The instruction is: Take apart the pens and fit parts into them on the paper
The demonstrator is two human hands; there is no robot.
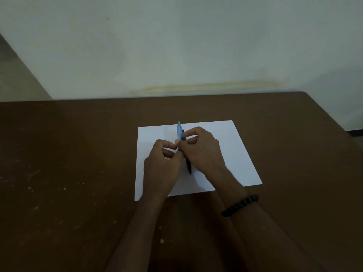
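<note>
Brown counter carrying white paper; above its middle, left hand and right hand, each grip clamped on the pens, tips toward twelve o'clock. Light, stiff, slick, probably; best pinched near the joint. Beaded bracelet at five o'clock, obstructing nothing.

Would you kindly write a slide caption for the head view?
Both hands, left hand and right hand, grip pens above white paper on a brown table.
</note>
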